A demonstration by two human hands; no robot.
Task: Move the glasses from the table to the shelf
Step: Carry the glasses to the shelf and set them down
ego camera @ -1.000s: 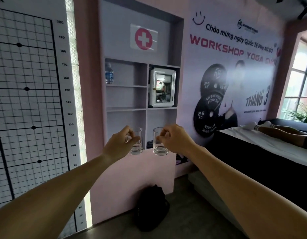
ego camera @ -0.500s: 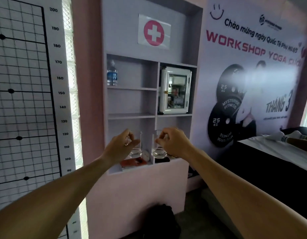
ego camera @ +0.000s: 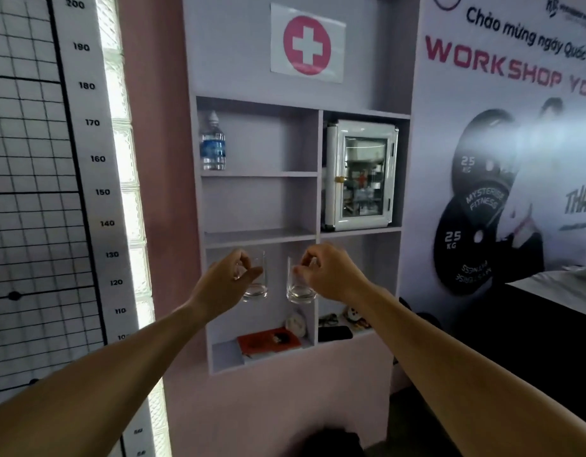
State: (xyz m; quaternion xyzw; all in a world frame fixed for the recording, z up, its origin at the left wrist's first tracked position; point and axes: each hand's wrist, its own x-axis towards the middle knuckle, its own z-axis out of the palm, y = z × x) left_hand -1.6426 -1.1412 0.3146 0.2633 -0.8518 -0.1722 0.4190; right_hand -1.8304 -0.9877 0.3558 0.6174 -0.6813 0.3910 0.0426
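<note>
I hold two clear drinking glasses out in front of a pale lilac wall shelf [ego camera: 262, 237]. My left hand [ego camera: 225, 282] grips the left glass [ego camera: 257, 285] near its rim. The right glass [ego camera: 298, 288] is pinched the same way by my right hand [ego camera: 328, 275]. Both glasses hang upright in the air, level with the lowest row of compartments and just below the middle shelf board. The two glasses are a small gap apart and do not touch.
A water bottle [ego camera: 213, 145] stands in the top left compartment. A small white glass-door cabinet [ego camera: 361, 174] fills the upper right one. A red booklet [ego camera: 268, 341] and small items lie in the bottom compartments. A dark bag [ego camera: 331, 443] sits on the floor below.
I have come closer to the shelf, which now fills more of the view. Both hands with their glasses have risen from below the shelf unit to the level of its lowest compartments.
</note>
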